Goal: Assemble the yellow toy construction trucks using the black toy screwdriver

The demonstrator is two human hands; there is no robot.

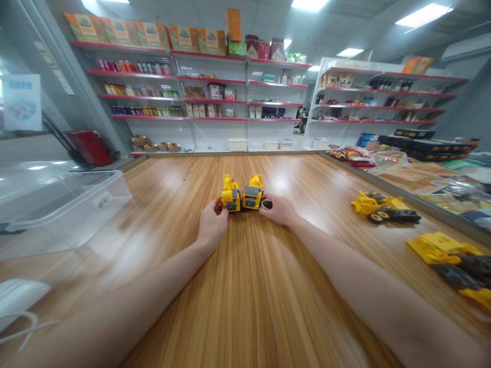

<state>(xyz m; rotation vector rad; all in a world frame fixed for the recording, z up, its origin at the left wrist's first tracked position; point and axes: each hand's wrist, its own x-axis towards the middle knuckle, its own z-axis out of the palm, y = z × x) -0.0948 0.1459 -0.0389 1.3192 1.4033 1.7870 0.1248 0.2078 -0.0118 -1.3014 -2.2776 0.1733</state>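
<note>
Two small yellow and grey toy construction trucks stand side by side on the wooden table (245, 286), far out in front of me. My left hand (211, 224) is closed around the rear of the left toy truck (231, 194). My right hand (278, 209) grips the rear of the right toy truck (252, 192), its fingers curled beside a black wheel. Both arms are stretched straight forward.
A clear plastic bin (57, 204) sits at the left. More yellow toy vehicles lie at the right: a loader (383, 207) and a larger one (456, 263). Packaged goods cover a second table at the far right. Stocked store shelves (215, 97) line the back wall.
</note>
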